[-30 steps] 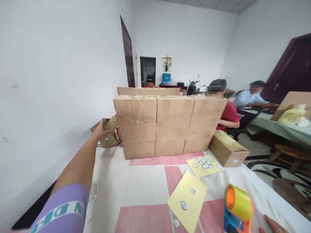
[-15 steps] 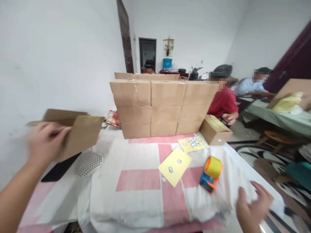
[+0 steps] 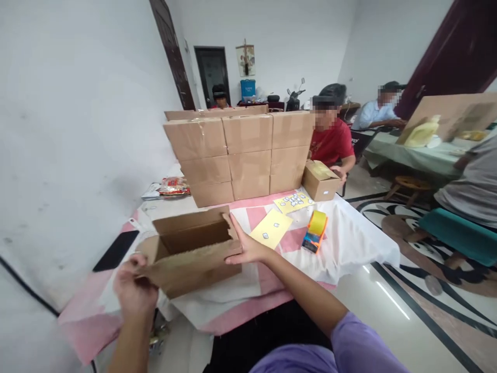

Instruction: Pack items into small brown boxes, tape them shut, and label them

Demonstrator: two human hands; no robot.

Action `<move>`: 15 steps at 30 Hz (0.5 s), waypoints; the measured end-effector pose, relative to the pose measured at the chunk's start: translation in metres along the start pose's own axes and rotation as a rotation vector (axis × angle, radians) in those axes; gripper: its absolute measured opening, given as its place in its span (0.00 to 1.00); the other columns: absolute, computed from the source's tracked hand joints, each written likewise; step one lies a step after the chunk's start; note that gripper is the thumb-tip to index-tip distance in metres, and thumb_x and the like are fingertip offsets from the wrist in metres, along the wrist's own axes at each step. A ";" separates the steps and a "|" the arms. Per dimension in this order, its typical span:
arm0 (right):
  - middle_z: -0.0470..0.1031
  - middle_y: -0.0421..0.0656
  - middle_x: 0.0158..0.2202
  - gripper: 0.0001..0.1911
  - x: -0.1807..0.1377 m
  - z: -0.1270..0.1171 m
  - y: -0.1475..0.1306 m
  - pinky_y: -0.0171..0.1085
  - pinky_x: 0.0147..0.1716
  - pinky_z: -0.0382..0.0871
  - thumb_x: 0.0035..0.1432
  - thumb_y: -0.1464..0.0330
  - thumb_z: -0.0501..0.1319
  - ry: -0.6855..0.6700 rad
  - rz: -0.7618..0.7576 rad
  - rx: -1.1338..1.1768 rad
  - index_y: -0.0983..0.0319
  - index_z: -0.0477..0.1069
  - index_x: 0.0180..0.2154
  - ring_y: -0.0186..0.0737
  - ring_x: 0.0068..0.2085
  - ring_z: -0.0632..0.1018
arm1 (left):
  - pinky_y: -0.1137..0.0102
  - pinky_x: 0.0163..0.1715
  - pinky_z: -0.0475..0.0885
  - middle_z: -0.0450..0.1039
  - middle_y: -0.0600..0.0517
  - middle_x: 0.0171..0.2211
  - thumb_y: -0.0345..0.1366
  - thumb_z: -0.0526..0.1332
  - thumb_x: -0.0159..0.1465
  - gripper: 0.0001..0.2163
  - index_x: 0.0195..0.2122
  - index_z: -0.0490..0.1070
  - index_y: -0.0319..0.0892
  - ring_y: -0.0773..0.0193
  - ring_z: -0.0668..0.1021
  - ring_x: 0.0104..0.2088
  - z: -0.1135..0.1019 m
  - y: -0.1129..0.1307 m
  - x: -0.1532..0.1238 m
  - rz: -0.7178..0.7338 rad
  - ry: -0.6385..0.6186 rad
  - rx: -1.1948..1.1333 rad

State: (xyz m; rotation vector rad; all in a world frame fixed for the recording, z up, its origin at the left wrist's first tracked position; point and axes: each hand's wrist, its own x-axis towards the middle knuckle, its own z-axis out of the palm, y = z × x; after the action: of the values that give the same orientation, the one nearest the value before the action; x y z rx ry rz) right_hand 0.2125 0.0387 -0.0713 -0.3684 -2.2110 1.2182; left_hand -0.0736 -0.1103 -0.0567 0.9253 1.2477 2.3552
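An open cardboard box [image 3: 198, 277] rests on the pink and white tablecloth in front of me, its top flaps raised. My left hand [image 3: 135, 282] is closed on the flap at its near left corner. At the right end, my right hand [image 3: 244, 243] grips the flap edge, thumb on top and fingers underneath. To the right lie a yellow sheet [image 3: 274, 228] with two small labels on it and a second yellow sheet [image 3: 293, 201] with several labels. Beyond them is a tape dispenser [image 3: 315, 233] with a yellow roll.
A wall of stacked cardboard boxes [image 3: 248, 160] stands across the table's back. A person in red [image 3: 334, 140] sits behind, one hand at a small closed box [image 3: 321, 181]. A black flat object [image 3: 116, 251] and red packets [image 3: 174, 186] lie left.
The box has come from the left edge to the table in front of me. My right hand has moved from the right side onto its flap. The view has shifted right and down.
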 end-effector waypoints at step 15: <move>0.44 0.48 0.77 0.65 -0.003 0.041 0.091 0.69 0.66 0.60 0.53 0.47 0.68 0.422 0.141 -0.147 0.47 0.24 0.75 0.69 0.75 0.53 | 0.69 0.32 0.78 0.71 0.52 0.40 0.31 0.66 0.62 0.12 0.42 0.62 0.44 0.67 0.79 0.32 0.020 -0.180 0.269 -0.499 0.365 0.157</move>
State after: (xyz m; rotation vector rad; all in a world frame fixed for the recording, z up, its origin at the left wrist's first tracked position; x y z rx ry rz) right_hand 0.1865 0.0594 -0.1655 -0.7768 -1.9330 0.9441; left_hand -0.2629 0.1516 -0.0907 0.1765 1.5959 2.0905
